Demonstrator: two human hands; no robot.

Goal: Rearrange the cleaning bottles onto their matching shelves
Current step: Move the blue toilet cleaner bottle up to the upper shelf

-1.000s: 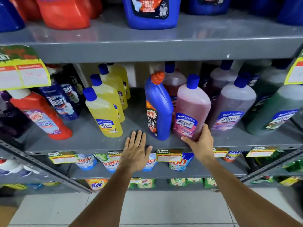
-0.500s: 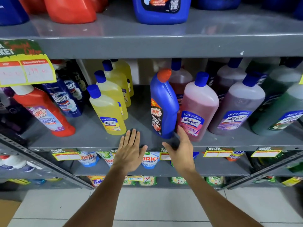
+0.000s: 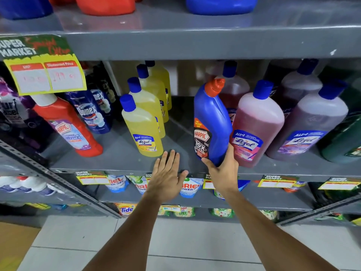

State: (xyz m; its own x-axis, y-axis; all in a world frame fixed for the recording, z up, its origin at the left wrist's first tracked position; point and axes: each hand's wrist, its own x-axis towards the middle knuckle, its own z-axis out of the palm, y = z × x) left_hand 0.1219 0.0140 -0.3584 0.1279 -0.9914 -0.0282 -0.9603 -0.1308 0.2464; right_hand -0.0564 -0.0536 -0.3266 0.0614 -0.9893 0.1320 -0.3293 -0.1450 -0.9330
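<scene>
A blue Harpic bottle [image 3: 212, 122] with an orange cap stands on the grey middle shelf [image 3: 125, 159], next to a pink Lizol bottle [image 3: 256, 124]. My right hand [image 3: 222, 171] grips the Harpic bottle's base from below and behind. Flat and open, my left hand [image 3: 168, 177] rests on the shelf's front edge beside a row of yellow Lizol bottles [image 3: 143, 126]. At the left stand a red Harpic bottle [image 3: 68, 128] and blue Domex bottles [image 3: 91, 112].
Purple Lizol bottles [image 3: 310, 122] and a green one [image 3: 343, 139] fill the right of the shelf. Red and blue jugs [image 3: 220, 4] sit on the shelf above. Detergent pouches [image 3: 190, 189] lie on lower shelves. A yellow price tag [image 3: 46, 77] hangs at left.
My right hand left the pink Lizol bottle, moved left, and closed around the base of the blue Harpic bottle. My left hand stayed on the shelf edge.
</scene>
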